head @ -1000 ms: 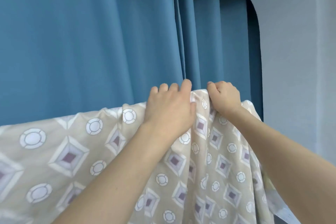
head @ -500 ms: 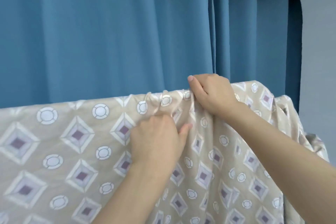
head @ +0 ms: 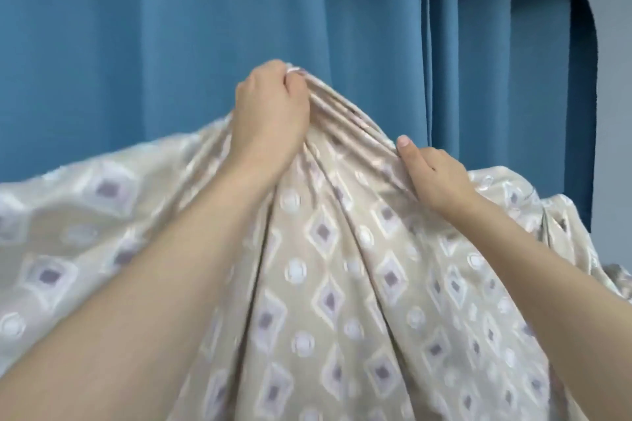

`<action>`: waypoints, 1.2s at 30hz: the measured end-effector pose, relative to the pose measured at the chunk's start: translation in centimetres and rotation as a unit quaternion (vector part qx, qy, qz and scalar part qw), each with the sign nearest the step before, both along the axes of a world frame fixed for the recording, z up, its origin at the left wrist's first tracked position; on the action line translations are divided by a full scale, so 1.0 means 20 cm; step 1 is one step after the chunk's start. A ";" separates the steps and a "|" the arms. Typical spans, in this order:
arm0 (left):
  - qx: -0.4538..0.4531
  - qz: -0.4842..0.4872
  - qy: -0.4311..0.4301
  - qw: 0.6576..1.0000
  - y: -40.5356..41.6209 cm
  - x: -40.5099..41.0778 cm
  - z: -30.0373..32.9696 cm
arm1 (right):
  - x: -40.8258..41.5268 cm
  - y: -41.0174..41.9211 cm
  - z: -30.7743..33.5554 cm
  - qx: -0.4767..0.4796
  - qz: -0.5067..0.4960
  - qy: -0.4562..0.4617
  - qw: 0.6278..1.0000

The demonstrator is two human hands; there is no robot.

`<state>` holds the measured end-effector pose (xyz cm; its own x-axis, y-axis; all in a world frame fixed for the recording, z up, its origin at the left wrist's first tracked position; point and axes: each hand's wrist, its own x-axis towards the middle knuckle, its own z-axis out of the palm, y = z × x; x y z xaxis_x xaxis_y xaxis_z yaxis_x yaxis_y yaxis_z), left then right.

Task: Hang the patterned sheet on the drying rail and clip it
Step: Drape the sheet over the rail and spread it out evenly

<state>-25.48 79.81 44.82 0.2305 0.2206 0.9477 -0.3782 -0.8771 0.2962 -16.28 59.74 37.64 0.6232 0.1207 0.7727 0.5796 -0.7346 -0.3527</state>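
The patterned sheet (head: pixel 328 277), beige with purple diamonds and white circles, fills the lower half of the view and drapes down on both sides. My left hand (head: pixel 270 116) grips a gathered bunch of it and holds that bunch up into a peak. Lower and to the right, my right hand (head: pixel 431 178) pinches the folds along the sheet's top edge, thumb pointing up. The drying rail is hidden under the cloth. No clip is visible.
A blue curtain (head: pixel 171 44) hangs close behind the sheet across most of the view. A pale grey wall (head: pixel 612 79) stands at the right edge.
My left hand has risen from the sheet's front face and pulled a bunch of cloth upward. The top edge, flat before, now peaks. My right hand has shifted right and lower.
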 end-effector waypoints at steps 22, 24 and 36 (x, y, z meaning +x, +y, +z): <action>0.287 0.413 0.295 0.812 0.46 -0.62 -0.54 | -0.25 0.47 -0.01 -0.103 -0.139 0.014 0.985; 0.280 0.407 0.279 0.823 0.57 -0.60 -0.57 | -0.29 0.53 0.01 -0.103 -0.138 0.060 0.983; 0.369 0.163 0.283 0.870 1.17 -0.81 -0.33 | -0.80 1.32 -0.07 -0.047 -0.105 0.009 0.993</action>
